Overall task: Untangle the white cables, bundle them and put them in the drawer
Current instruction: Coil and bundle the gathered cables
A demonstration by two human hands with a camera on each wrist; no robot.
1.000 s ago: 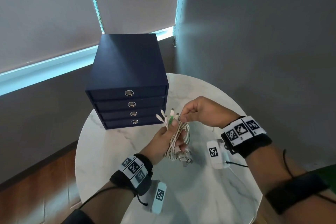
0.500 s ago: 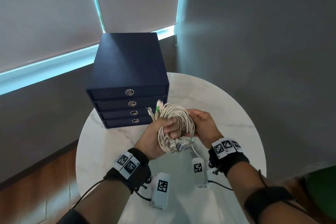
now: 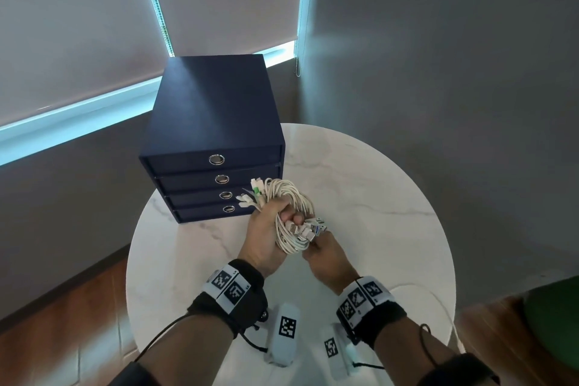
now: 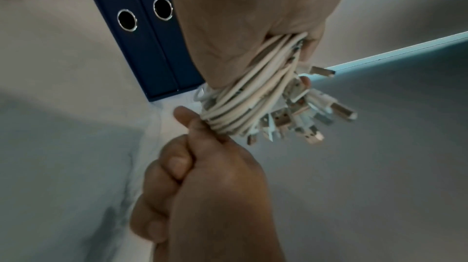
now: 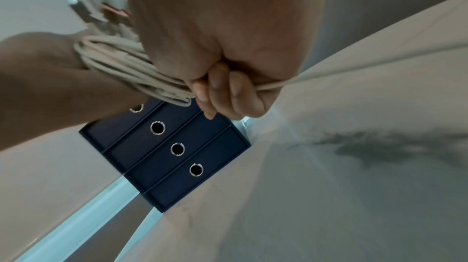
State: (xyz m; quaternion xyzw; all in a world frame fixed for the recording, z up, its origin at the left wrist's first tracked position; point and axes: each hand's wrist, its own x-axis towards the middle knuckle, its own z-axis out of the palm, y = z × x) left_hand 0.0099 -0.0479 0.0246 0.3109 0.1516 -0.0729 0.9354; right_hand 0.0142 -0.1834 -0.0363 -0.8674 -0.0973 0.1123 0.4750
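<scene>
A coil of white cables (image 3: 294,197) is held above the round marble table (image 3: 376,182). My left hand (image 3: 266,229) grips the coil round its middle, fingers curled through the loop. Small connectors (image 3: 250,197) stick out to the left, and USB plugs (image 3: 313,227) fan out to the right. My right hand (image 3: 326,257) pinches the coil's near end from below. In the left wrist view the cables (image 4: 253,102) run from my left hand (image 4: 253,16) down to my right hand (image 4: 202,176). The right wrist view shows my right hand (image 5: 222,26) fisted on the cables (image 5: 121,66).
A navy drawer unit (image 3: 216,122) with four ring-pull drawers, all shut, stands at the table's back left, just behind the coil. Grey walls and window blinds (image 3: 78,25) lie beyond. Wooden floor (image 3: 62,323) surrounds the table.
The long hanging loops have been gathered into a tight coil in my left hand. My right hand came down from the connector ends to the coil's near end.
</scene>
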